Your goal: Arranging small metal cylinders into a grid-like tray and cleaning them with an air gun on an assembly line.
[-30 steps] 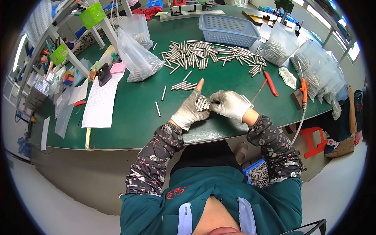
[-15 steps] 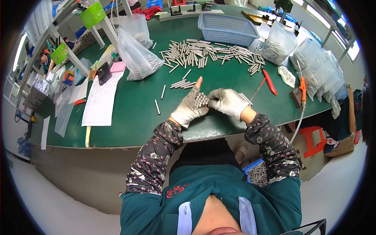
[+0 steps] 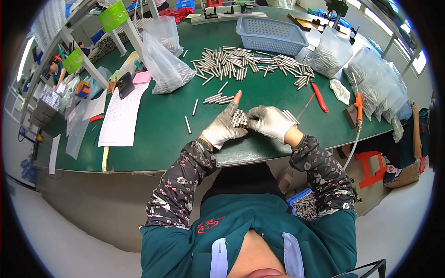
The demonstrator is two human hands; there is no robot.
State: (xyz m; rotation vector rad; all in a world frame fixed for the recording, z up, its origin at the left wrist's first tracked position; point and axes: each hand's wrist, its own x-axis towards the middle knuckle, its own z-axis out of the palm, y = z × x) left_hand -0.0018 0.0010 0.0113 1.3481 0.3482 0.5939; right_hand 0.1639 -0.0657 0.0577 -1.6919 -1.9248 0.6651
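Note:
A bundle of short metal pins [image 3: 238, 119] stands in my left hand [image 3: 222, 129], its round ends facing up. The gloved fingers wrap round it, while the bare-tipped thumb points away from me. My right hand [image 3: 268, 122], also in a white glove, has its bent fingertips against the right side of the bundle. More metal pins [image 3: 290, 116] stick out past the right hand's outer side; whether that palm grips them or they lie on the table is hidden. A few loose pins [image 3: 218, 99] lie beyond my left hand, and a big scattered pile of pins [image 3: 232, 62] spreads farther off.
On the green table [image 3: 157, 134], a blue-grey basket [image 3: 271, 36] stands behind the pile. Bags of pins [image 3: 164, 69] flank it. A red-handled tool [image 3: 320, 98] and an orange air gun [image 3: 358, 105] lie right; a paper sheet [image 3: 119, 118] and phone [image 3: 124, 85] lie left.
Both hands stay around the bundle in nearly the same pose. The whole view has shifted very slightly.

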